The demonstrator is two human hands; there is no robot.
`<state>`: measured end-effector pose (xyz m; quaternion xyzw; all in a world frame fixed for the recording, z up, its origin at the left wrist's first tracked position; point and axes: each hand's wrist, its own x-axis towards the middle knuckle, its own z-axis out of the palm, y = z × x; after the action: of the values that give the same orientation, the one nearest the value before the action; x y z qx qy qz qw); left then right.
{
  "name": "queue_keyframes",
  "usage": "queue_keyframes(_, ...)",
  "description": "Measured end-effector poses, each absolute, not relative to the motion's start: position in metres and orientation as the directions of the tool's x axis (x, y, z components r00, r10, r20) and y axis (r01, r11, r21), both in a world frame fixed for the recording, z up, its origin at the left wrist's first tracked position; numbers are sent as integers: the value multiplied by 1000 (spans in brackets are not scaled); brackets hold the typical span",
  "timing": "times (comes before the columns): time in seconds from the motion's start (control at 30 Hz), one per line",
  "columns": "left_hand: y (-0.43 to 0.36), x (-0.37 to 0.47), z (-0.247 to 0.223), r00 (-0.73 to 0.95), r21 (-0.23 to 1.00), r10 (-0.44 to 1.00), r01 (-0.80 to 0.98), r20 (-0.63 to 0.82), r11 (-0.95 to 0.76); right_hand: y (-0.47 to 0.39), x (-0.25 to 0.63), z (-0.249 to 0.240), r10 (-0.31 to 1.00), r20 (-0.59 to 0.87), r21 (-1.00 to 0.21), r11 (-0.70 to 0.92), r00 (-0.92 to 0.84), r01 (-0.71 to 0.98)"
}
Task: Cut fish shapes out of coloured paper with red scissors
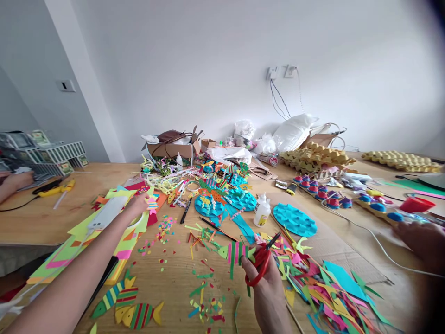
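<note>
Red-handled scissors (pixel 259 265) and a striped green and pink paper fish (pixel 233 252) are both held in my right hand (pixel 267 290), its fingers closed and the blades pointing up to the right. My left hand (pixel 141 204) reaches over the coloured paper stack (pixel 121 241), at a small striped paper piece (pixel 152 204); how its fingers lie on it is too small to tell. Striped paper fish (pixel 139 316) lie at the lower left. Blue painted egg-carton shapes (pixel 295 220) and glue bottles (pixel 262 212) stand beyond my right hand.
Paper scraps (pixel 333 297) heap at the right. A hot glue gun (pixel 57 188) lies at the left. Another person's hand (pixel 417 239) is at the right edge, another at the far left. Egg trays (pixel 316 157) and a cable (pixel 368 232) lie at the back and right.
</note>
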<state>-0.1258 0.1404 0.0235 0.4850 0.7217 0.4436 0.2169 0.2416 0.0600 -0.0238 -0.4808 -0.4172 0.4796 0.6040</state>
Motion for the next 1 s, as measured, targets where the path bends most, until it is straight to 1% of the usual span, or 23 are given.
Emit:
queue_keyframes(0.07,142,-118,34,-415,815,900,563,136,137,60,243,-21,984,49,-984,77,169,-159)
queue_keyframes(0.13,140,-101,48,-363,793,918,601,159,100,59,242,-13,986,61,-984,86,157,-157)
queue_keyframes(0.23,128,-55,66,-206,792,965,610,165,-5,58,237,1,989,54,-973,82,135,-216)
queue_keyframes(0.3,111,-16,70,-33,818,992,570,124,-84,58,233,9,993,28,-956,61,119,-288)
queue_keyframes(0.4,85,35,66,196,869,978,469,67,-154,59,229,17,997,20,-939,42,69,-342)
queue_keyframes(0.43,77,47,63,261,918,964,371,46,-144,59,227,18,998,31,-938,48,54,-345)
queue_keyframes(0.47,71,58,60,277,930,960,338,49,-145,59,226,19,998,44,-938,56,43,-343)
queue_keyframes(0.53,63,72,57,276,953,960,279,36,-116,60,225,20,997,74,-939,79,29,-335)
queue_keyframes(0.67,56,83,59,160,993,987,116,4,-23,59,224,21,994,109,-944,109,18,-310)
queue_keyframes(0.83,48,73,62,10,997,1000,72,-12,12,60,235,22,993,115,-936,108,-1,-335)
queue_keyframes(1.0,39,62,61,27,999,999,-15,-32,32,69,249,18,995,66,-929,88,71,-360)
